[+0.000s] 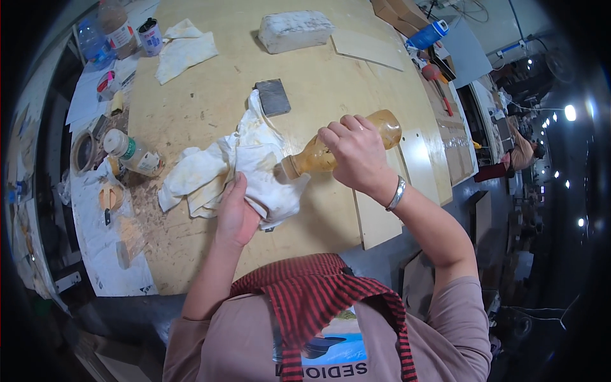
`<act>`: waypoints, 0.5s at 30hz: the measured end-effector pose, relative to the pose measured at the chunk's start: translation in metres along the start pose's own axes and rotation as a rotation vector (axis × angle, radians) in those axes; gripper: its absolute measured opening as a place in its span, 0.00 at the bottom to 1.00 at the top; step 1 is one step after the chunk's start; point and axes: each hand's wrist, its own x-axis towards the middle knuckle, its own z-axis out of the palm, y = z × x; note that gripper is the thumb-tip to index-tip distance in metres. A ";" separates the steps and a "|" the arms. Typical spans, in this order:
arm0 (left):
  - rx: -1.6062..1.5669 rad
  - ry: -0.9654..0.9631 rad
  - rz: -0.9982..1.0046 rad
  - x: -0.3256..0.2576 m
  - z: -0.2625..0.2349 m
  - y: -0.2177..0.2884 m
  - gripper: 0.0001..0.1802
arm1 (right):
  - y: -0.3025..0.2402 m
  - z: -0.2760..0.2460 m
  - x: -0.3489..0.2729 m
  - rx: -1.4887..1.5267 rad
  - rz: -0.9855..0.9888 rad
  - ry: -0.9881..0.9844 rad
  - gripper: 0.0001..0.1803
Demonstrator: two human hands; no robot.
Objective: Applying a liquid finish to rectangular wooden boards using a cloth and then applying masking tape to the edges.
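My right hand [358,151] grips a see-through bottle [385,127] of amber-brown liquid, tipped so its mouth points left and slightly down. The mouth meets a white cloth [261,172] with yellowish stains; whether liquid runs out is too small to tell. My left hand [237,213] holds the cloth from below, its thumb lying over the near edge and its other fingers hidden beneath. More of the bunched cloth spreads left over the table. Just beyond it lies a dark grey rectangular block [272,97].
The wooden worktable [210,114] bears a white wrapped block [294,32] and a second rag [184,51]. At left stand a jar [133,153], a tape roll [84,151] and plastic bottles [116,28]. Flat boards [375,216] and a red-headed mallet [431,72] lie right. Another person [522,153] is far right.
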 end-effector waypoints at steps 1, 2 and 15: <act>-0.001 0.000 -0.002 0.000 0.000 0.000 0.27 | -0.001 0.000 0.000 0.010 -0.005 -0.012 0.09; 0.002 0.003 -0.012 0.000 0.000 0.000 0.28 | -0.002 0.000 0.000 0.008 -0.001 -0.015 0.09; -0.063 -0.079 -0.087 -0.007 -0.002 0.003 0.29 | 0.022 0.032 -0.005 0.142 0.178 -0.083 0.18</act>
